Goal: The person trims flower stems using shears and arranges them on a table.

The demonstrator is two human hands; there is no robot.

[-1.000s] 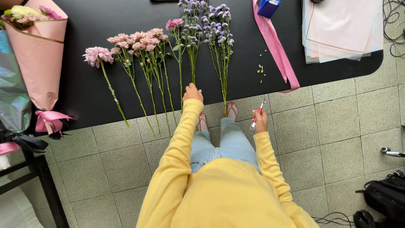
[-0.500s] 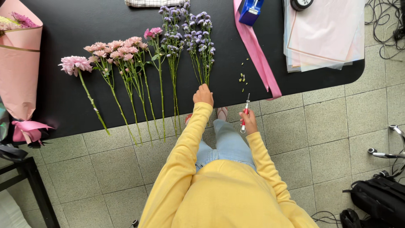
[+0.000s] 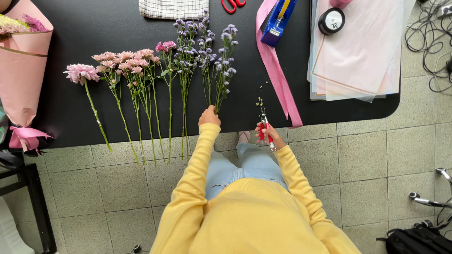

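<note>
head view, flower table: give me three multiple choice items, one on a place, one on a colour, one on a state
1. Where does the left hand rest?
A. on the stem ends of the purple flowers
B. on the tape dispenser
C. on the checked cloth

2. What colour are the handles of the snips in the right hand?
A. green
B. red
C. white

3. How do the cut flowers lie on the black table?
A. standing in a vase
B. in one tied bundle
C. loose, side by side, stems toward the person

Answers: 1 A, the fingers close at the stem bottoms; 2 B, red shows above the fist; 3 C, separate stems lie in a row.
</note>
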